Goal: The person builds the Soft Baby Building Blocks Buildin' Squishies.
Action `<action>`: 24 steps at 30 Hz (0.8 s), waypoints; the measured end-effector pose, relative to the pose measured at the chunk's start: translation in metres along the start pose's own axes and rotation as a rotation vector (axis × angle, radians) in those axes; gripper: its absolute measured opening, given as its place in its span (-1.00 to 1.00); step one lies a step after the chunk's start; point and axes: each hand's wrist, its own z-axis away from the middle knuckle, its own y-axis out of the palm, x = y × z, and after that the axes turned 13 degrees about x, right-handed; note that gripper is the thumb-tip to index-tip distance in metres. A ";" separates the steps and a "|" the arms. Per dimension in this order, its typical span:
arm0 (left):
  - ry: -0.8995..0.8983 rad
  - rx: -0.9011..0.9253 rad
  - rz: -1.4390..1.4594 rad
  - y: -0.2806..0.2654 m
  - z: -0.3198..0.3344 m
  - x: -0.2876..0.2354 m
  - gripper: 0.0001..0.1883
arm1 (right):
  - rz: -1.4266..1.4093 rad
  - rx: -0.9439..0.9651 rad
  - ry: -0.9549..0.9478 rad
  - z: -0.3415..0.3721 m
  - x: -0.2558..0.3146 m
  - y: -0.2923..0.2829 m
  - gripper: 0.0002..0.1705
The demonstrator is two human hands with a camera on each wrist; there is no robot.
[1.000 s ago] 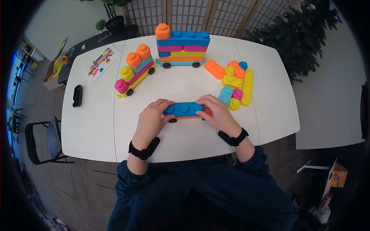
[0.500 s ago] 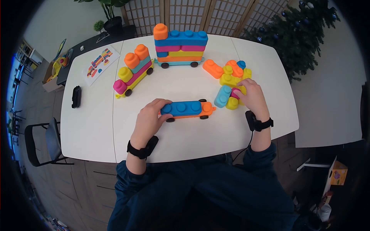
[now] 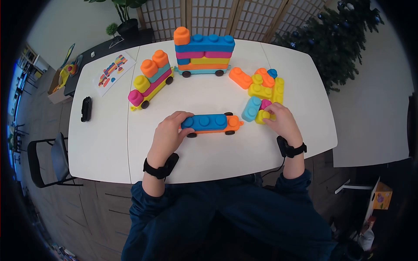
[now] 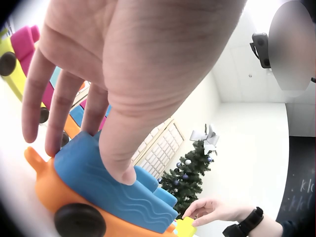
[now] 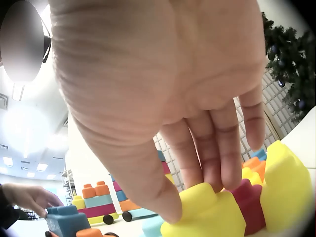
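The left hand (image 3: 167,134) grips the left end of a long blue block (image 3: 204,122), which sits on an orange wheeled base (image 3: 234,123); its thumb lies on the near side in the left wrist view. The right hand (image 3: 284,124) pinches a small yellow block (image 5: 205,211) between thumb and fingers. Beside that block are a magenta block (image 5: 248,205), a light blue block (image 3: 251,109) and a long yellow block (image 3: 278,91). The orange base shows one bare stud at its right end.
A tall stacked wagon (image 3: 203,55) stands at the back, and a stepped wagon (image 3: 151,81) stands left of it. Orange (image 3: 240,78) and yellow (image 3: 260,91) blocks lie at the right. A printed sheet (image 3: 114,73) and a black case (image 3: 86,109) lie at the left.
The right hand left the blue block and wheeled base, moved right to the loose blocks, then shifted nearer the body onto the small yellow block. The left hand stayed on the blue block.
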 end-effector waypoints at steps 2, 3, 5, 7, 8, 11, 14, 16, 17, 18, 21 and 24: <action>-0.003 -0.002 0.002 0.000 0.000 0.000 -0.57 | -0.029 -0.030 0.001 0.003 0.011 -0.009 -0.69; -0.005 0.000 0.003 0.000 0.000 0.000 -0.57 | -0.029 -0.030 -0.001 0.004 0.017 -0.012 -0.69; -0.008 0.004 0.003 0.000 0.001 0.001 -0.57 | -0.080 -0.064 -0.043 0.004 0.028 -0.016 -0.69; -0.006 0.002 0.003 0.001 0.000 0.002 -0.57 | -0.135 -0.057 -0.082 0.001 0.041 -0.014 -0.70; -0.006 0.003 0.002 0.001 0.000 0.002 -0.57 | -0.190 -0.050 -0.120 -0.001 0.047 -0.011 -0.70; -0.004 0.002 0.007 0.001 0.001 0.002 -0.57 | -0.218 -0.047 -0.223 -0.010 0.054 -0.004 -0.69; 0.010 -0.001 0.004 0.001 0.001 0.002 -0.53 | -0.296 0.024 -0.308 -0.018 0.063 0.005 -0.69; 0.016 0.002 0.000 0.001 0.000 0.003 -0.53 | -0.298 0.037 -0.318 -0.024 0.063 0.014 -0.69; 0.015 0.002 -0.001 0.001 0.000 0.002 -0.53 | -0.299 0.051 -0.329 -0.026 0.063 0.018 -0.69; 0.013 0.002 0.001 0.001 0.000 0.002 -0.53 | -0.300 0.051 -0.329 -0.027 0.064 0.020 -0.69; 0.010 0.002 -0.005 0.001 0.000 0.000 -0.53 | -0.297 0.079 -0.321 -0.029 0.066 0.026 -0.65; 0.010 0.005 -0.011 0.000 0.000 0.000 -0.54 | -0.210 0.059 -0.352 -0.030 0.065 0.028 -0.65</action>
